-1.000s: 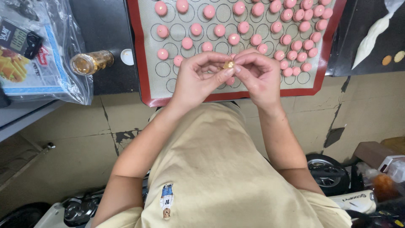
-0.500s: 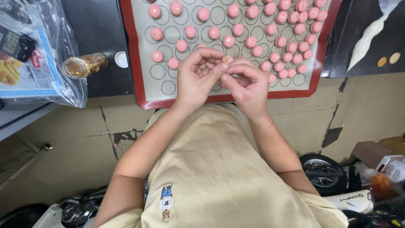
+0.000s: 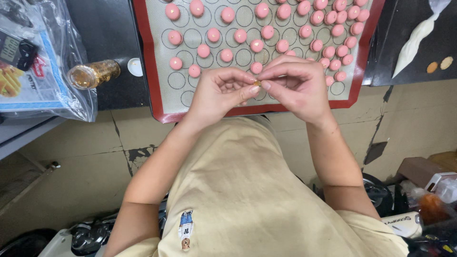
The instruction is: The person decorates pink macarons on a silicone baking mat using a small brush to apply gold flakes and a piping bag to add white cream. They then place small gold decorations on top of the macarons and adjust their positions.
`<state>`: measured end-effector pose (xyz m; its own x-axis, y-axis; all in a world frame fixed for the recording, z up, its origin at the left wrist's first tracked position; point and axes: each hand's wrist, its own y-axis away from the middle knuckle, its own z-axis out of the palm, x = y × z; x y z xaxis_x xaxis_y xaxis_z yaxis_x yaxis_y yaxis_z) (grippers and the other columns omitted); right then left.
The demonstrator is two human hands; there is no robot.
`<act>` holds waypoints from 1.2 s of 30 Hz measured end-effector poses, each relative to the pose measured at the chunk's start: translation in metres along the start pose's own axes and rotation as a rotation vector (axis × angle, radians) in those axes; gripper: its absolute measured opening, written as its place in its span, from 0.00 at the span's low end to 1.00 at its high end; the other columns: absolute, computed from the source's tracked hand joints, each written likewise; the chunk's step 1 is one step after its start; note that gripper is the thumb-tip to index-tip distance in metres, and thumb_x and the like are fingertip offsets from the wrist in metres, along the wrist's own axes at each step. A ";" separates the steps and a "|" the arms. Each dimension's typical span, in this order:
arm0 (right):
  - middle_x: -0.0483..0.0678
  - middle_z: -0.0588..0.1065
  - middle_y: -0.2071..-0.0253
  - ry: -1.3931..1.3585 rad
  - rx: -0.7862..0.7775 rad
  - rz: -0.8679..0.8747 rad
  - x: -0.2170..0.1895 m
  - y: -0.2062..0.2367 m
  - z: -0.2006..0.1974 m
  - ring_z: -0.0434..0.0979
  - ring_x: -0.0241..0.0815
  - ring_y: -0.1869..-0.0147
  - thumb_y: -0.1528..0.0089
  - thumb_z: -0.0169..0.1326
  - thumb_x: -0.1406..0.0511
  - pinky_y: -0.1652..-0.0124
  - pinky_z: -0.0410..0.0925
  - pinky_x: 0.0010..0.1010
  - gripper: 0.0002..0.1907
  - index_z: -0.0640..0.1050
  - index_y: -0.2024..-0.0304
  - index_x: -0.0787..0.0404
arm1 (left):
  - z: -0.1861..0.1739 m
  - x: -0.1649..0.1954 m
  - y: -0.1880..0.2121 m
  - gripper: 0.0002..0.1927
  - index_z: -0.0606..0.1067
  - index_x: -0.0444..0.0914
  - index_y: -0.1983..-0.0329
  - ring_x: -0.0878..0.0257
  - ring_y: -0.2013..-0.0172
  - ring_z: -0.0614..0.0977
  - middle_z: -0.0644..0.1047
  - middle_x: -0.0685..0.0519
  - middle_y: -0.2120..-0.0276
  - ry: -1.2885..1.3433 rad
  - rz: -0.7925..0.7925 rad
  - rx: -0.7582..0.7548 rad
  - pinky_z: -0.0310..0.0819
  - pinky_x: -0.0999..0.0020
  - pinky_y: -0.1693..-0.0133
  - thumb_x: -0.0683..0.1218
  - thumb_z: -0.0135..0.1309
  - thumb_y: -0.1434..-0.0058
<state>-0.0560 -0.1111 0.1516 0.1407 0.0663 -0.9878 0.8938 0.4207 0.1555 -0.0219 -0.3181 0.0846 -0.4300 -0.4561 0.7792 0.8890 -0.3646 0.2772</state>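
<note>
My left hand [image 3: 220, 93] and my right hand [image 3: 297, 85] meet fingertip to fingertip over the near edge of a red-rimmed baking mat [image 3: 157, 97]. Between the fingertips sits a tiny golden piece [image 3: 257, 83], pinched from both sides. The mat carries printed circles and several round pink shells [image 3: 240, 35] in slanted rows. Some shells lie hidden under my right hand. A small jar of gold flakes [image 3: 93, 74] lies on its side left of the mat, with its white lid [image 3: 135, 67] beside it.
A clear plastic bag with a printed box [image 3: 35, 81] lies at the far left on the dark counter. A white piping bag [image 3: 419, 33] and two small tan discs [image 3: 439, 65] rest on a dark tray at the right. Cluttered items stand on the floor below.
The view has shifted a little, so the mat sits further left and up. My hands stay joined on the golden piece, with the fingers slightly rearranged.
</note>
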 end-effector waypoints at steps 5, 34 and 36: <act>0.51 0.77 0.55 0.128 -0.011 -0.061 -0.009 -0.005 0.003 0.80 0.37 0.51 0.37 0.59 0.79 0.50 0.77 0.26 0.08 0.80 0.56 0.71 | 0.002 0.003 0.001 0.08 0.80 0.32 0.56 0.74 0.68 0.79 0.82 0.53 0.65 -0.043 0.016 0.023 0.74 0.79 0.68 0.40 0.64 0.37; 0.50 0.78 0.58 -0.244 0.100 0.185 0.041 -0.013 0.000 0.81 0.37 0.57 0.34 0.55 0.76 0.56 0.79 0.27 0.02 0.78 0.58 0.72 | 0.007 0.001 -0.011 0.05 0.78 0.29 0.58 0.67 0.69 0.85 0.82 0.51 0.67 -0.050 0.078 0.123 0.80 0.75 0.65 0.38 0.55 0.32; 0.51 0.78 0.58 -0.271 0.112 0.214 0.042 -0.012 0.000 0.81 0.37 0.57 0.33 0.55 0.76 0.57 0.79 0.28 0.03 0.78 0.58 0.73 | 0.007 0.002 -0.011 0.05 0.78 0.29 0.58 0.68 0.68 0.85 0.82 0.51 0.66 -0.092 0.109 0.122 0.79 0.76 0.65 0.38 0.56 0.32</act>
<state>-0.0609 -0.1135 0.1088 0.4238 -0.1061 -0.8995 0.8710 0.3204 0.3725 -0.0311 -0.3095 0.0876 -0.3185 -0.4093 0.8550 0.9445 -0.2137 0.2496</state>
